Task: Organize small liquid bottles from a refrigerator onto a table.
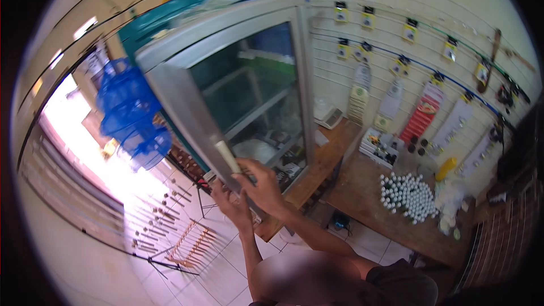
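Note:
Before me stands a metal-framed cabinet with a glass door (pixel 255 93). A pale handle (pixel 226 155) runs along the left side of the door frame. My right hand (pixel 261 185) is at the lower end of this handle, its fingers and thumb bent around it. Just below and to the left, my left hand (pixel 231 206) is raised against the lower door edge, fingers partly spread. Whether it grips the edge cannot be told. Behind the glass, shelves hold a whitish bundle (pixel 255 149) and dark packets (pixel 289 170).
The cabinet stands on a wooden table (pixel 331 148) beside a white scale (pixel 327 112). Several white-topped small items (pixel 408 197) cluster on a brown table (pixel 361 204). Blue mesh bags (pixel 131 106) hang at left. A rack of rods (pixel 191 242) stands on the tiled floor.

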### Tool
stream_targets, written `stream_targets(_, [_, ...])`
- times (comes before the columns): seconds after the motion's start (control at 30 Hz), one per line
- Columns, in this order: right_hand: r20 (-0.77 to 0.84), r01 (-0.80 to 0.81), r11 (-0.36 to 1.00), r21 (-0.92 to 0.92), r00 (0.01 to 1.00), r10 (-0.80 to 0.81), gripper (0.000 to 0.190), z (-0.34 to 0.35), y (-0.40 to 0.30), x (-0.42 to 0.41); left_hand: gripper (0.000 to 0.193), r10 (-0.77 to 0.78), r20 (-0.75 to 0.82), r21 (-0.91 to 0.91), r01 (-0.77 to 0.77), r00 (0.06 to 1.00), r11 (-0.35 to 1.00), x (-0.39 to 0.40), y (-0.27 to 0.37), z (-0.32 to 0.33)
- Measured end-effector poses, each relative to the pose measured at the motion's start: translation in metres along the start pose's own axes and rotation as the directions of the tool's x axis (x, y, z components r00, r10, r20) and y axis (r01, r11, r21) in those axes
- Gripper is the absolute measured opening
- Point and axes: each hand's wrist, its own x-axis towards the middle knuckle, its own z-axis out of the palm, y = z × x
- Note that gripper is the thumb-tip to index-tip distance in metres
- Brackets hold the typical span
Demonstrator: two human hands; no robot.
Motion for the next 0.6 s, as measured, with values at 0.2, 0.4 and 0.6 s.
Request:
stream_targets(0.2, [0.043, -0.065, 0.998, 0.015, 0.997, 0.064, 0.037, -0.047, 0.011, -0.030, 0.055, 0.071, -0.129, 0.285, -0.031, 0.989, 0.958, -0.020, 0.032, 0.023])
stream_targets(0.4, [-0.163, -0.237, 0.937, -0.256, 0.966, 0.200, 0.035, -0.139, 0.074, -0.115, 0.054, 0.099, 0.143, 0.031, -0.105, 0.985, 0.994, -0.103, 0.036, 0.088])
stream_targets(0.6, [-0.619, -0.578, 0.644, -0.501, 0.760, 0.201, 0.040, -0.271, 0.134, -0.251, 0.070, -0.095, 0.878, -0.050, 0.287, 0.470, 0.957, -0.186, 0.042, 0.178])
